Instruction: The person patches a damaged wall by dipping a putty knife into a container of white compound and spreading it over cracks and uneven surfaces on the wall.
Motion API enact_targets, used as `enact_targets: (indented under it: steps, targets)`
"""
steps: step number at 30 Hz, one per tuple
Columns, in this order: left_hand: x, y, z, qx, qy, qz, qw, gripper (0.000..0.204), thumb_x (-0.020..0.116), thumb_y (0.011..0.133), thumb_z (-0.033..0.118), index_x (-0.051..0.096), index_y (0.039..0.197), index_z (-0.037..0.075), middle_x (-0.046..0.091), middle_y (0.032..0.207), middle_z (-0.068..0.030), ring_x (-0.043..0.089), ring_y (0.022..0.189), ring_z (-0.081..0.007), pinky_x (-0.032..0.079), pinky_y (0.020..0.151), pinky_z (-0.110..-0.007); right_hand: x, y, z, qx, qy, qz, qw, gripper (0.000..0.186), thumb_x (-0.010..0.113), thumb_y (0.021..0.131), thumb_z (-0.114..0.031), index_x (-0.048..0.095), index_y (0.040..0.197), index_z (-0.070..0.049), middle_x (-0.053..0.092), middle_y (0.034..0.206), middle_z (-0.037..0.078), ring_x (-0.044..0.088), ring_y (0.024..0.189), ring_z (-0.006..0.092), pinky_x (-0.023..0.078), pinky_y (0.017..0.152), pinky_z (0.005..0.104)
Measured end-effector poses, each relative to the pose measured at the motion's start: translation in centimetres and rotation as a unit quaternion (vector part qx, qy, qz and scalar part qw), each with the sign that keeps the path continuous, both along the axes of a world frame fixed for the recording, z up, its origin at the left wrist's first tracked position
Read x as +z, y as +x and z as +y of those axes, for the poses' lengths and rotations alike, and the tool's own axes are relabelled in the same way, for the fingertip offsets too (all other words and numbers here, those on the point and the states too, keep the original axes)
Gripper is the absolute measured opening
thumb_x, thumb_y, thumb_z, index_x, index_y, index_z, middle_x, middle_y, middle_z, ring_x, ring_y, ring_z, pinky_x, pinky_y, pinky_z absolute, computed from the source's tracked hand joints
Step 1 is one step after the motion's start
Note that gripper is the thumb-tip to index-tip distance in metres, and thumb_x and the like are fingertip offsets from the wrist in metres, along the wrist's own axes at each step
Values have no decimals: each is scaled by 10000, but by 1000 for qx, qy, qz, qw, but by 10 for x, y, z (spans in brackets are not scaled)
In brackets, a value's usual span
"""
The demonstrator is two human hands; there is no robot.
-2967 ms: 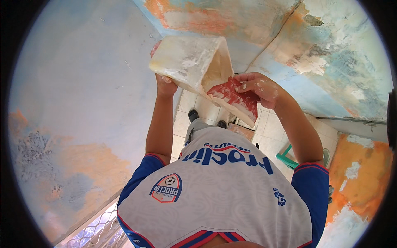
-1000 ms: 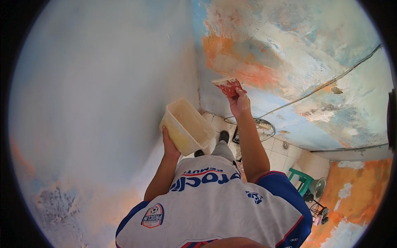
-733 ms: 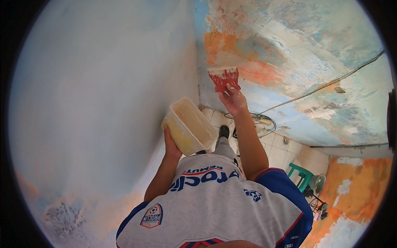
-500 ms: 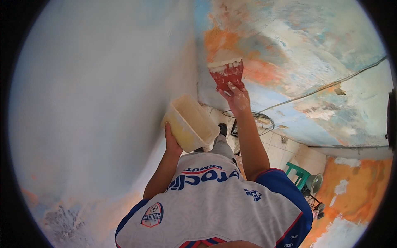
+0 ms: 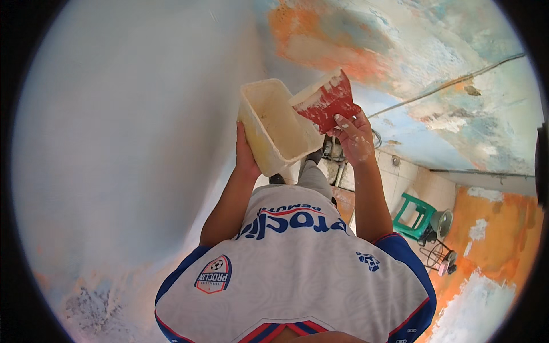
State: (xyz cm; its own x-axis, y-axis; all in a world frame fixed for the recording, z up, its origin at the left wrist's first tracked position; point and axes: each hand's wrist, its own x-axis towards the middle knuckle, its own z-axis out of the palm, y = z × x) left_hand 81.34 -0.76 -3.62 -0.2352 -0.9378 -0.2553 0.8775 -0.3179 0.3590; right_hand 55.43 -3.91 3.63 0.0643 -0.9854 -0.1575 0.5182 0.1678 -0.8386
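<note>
My left hand is closed on the left side of a pale yellow rectangular plastic tub, which tilts so that its inside shows. Whitish paste smears the tub's walls. In my right hand is a wide red putty knife, gripped at its narrow lower end. Off-white putty coats the knife's broad edge and spots its red face. The blade is beside the tub's right rim; whether they touch I cannot tell. White smears mark my right fingers and the back of that hand.
A smooth grey-white wall rises on the left. Ahead and right, a patchy orange, blue and white wall carries a cable. On the tiled floor stand a green plastic stool and a fan.
The putty knife has come away from the far wall corner, down and turned toward the tub. My left hand has raised the tub toward it. The view has shifted slightly.
</note>
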Motion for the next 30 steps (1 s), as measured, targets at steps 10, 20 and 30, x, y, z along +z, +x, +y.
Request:
enact_targets:
  steps: [10,20,30]
  targets:
    - [8,-43,-1,-66,55,-42,995,721,280,1045,653,417,1525,132,532,1467,-121,554,1312,-300,478,1093,-473,-6,-86,40,74,44,282,956,267,721,950,-243,672,1056,-3,708,846,80,657,690,146,550,629,320]
    - [12,-150,20,-94,24,-24,995,719,308,1037,661,394,1534,148,525,1477,-107,540,1331,-295,486,1092,-479,14,-169,93,62,93,1,994,280,621,1013,-245,655,1106,17,751,934,187,756,779,285,641,662,385]
    - [-17,-247,74,-122,53,-39,990,701,341,1042,638,396,1538,146,530,1476,-111,511,1365,-293,466,1110,-481,1,-259,153,-11,17,49,999,368,628,1014,-295,641,1244,-8,737,1130,196,709,1059,315,576,928,393]
